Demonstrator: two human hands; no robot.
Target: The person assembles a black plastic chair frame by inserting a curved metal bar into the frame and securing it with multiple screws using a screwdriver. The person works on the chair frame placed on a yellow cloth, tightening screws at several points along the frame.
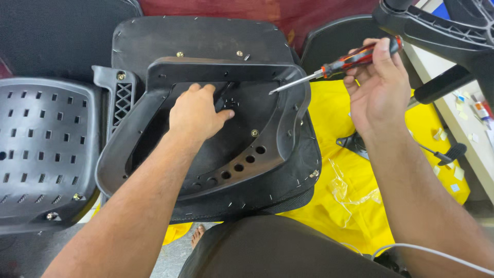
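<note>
Head view. The left hand (195, 116) lies palm-down inside the black moulded plastic chair frame (154, 134), fingers curled over a small black fitting (229, 102) at its centre; whether they pinch it cannot be told. The frame rests on the upturned black upholstered seat pad (200, 36), studded with staples and brass bolts. The right hand (378, 85) is closed around a red-and-black-handled screwdriver (334, 67), its steel tip hovering above the frame's right rim. A yellow cloth (350, 201) lies beneath, right of the seat.

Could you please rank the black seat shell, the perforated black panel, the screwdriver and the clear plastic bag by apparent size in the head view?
1. black seat shell
2. perforated black panel
3. screwdriver
4. clear plastic bag, which looks about as big as the screwdriver, so that order is unsure.
</note>
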